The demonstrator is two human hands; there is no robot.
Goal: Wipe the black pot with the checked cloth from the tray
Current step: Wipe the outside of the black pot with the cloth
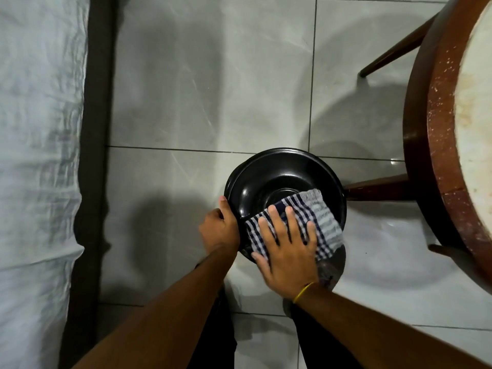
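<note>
Right hand (286, 251) flat, pressing checked cloth (316, 222) into black pot (279, 169); left hand (221, 227) grips rim.

Black pot (277, 179) held above grey tiled floor (202, 83), mouth facing camera. Left hand (219, 227) grips pot's left rim. Right hand (286, 251) flat, fingers (275, 222) spread, pressing checked cloth (316, 219) on near rim & inside. Yellow band (302, 292) on right wrist. Round wooden table (436, 145) at right, white bed (34, 155) at left.
</note>
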